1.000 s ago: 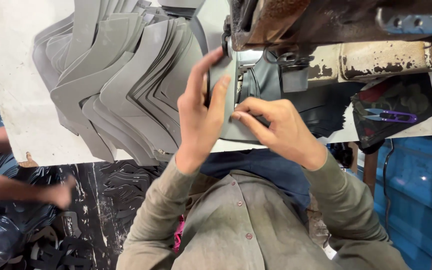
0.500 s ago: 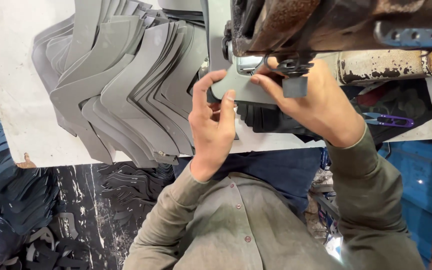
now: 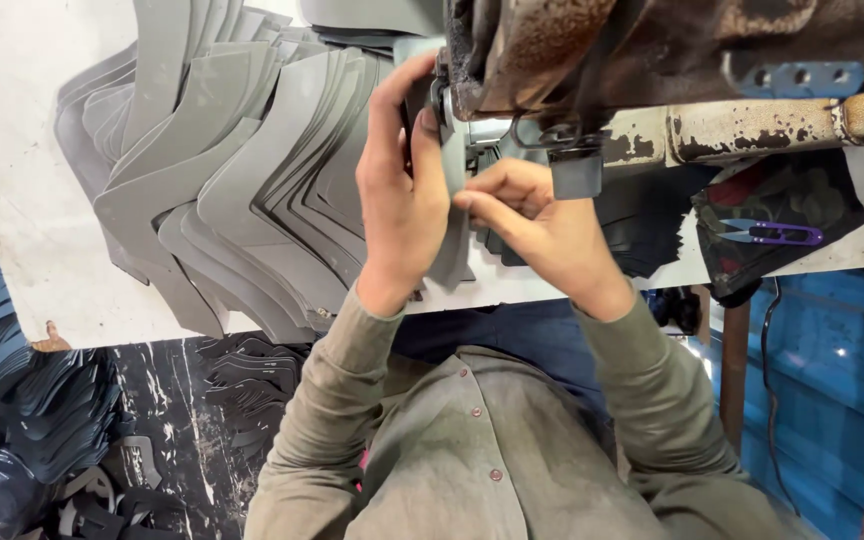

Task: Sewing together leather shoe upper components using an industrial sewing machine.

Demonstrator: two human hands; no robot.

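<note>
Left hand [image 3: 402, 200] presses flat and right hand [image 3: 532, 215] pinches, fingers closed on the grey cut piece [image 3: 452, 240], keeping it steady under the rusty sewing machine [image 3: 592, 60]; a fanned stack [image 3: 242, 190] waits within reach on the table [image 3: 12, 200].

Purple thread snips [image 3: 774, 234] on table [image 3: 12, 200]

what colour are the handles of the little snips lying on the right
Purple, with silvery blades; the thread snips lie on dark fabric, seen in the head view.
</note>
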